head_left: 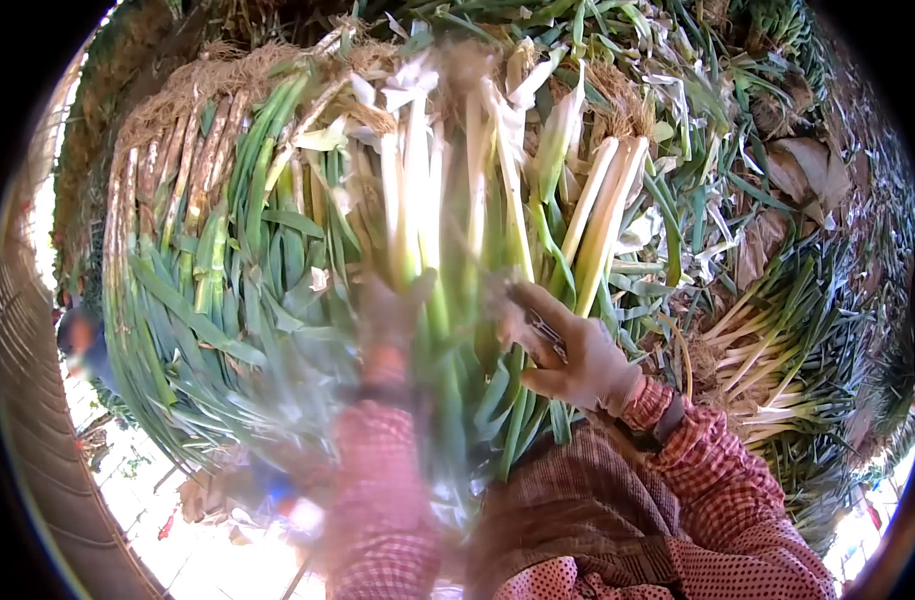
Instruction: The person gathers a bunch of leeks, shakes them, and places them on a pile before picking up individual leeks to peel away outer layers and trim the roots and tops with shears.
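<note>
My left hand (pixel 393 310), in a pale glove and smeared by motion, is over the green part of the white-stalked leeks (pixel 413 190) in the middle. Its fingers cannot be made out. To the right, my gloved right hand (pixel 578 350) has its fingers and thumb curled around a small greyish, partly shiny thing (pixel 545 332) whose kind I cannot make out. It is just below other peeled leeks (pixel 608 215) with bright white stalks and roots at the top. Unpeeled leeks (pixel 193 165) with brown, soil-stained stalks lie side by side on the left.
A bunch of thinner green onions (pixel 758 355) lies at the right. Dry brown leaves (pixel 803 170) and loose green scraps surround the pile. Brown ribbed cloth (pixel 588 485) covers my lap. A curved ribbed surface (pixel 28 370) runs along the left edge.
</note>
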A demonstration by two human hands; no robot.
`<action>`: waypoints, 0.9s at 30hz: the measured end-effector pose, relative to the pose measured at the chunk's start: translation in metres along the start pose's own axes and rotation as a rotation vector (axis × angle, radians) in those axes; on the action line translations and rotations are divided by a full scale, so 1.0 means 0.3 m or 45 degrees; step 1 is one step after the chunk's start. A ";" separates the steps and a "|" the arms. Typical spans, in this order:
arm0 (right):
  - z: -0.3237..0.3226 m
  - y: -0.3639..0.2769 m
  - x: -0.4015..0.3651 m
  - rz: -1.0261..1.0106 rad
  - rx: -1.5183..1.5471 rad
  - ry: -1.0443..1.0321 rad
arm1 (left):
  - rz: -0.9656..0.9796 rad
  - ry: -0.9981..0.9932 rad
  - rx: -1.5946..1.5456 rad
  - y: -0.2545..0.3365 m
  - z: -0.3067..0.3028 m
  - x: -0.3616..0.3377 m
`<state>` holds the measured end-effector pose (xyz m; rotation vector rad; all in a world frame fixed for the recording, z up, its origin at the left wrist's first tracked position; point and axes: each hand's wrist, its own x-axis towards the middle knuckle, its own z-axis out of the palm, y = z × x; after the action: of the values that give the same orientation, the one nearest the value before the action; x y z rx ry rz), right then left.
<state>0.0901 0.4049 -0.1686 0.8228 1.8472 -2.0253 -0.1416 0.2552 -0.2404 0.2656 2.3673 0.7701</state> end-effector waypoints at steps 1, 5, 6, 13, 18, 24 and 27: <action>0.005 0.021 0.018 -0.109 -0.089 -0.003 | -0.126 -0.038 0.019 -0.048 -0.001 0.032; -0.028 0.058 0.073 0.015 -0.064 0.191 | -0.174 -0.302 -0.167 -0.155 -0.010 0.109; -0.053 0.072 0.066 0.054 -0.007 0.312 | -0.250 -0.290 -0.184 -0.132 -0.013 0.102; -0.066 0.181 0.064 0.080 0.087 0.329 | -0.356 -0.310 -0.379 -0.102 -0.045 0.018; -0.005 0.101 -0.053 0.083 -0.122 -0.153 | -0.481 -0.228 -0.256 -0.205 -0.042 0.025; 0.049 0.094 -0.189 -0.031 0.072 -0.238 | -0.386 -0.308 -0.625 -0.086 -0.216 -0.096; 0.050 0.087 -0.212 -0.041 0.194 -0.148 | -0.481 -0.454 -0.792 0.259 -0.236 -0.231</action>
<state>0.1522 0.3759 -0.1528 0.7007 1.6711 -2.2058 -0.1316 0.2601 -0.1149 -0.2784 1.6748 1.1111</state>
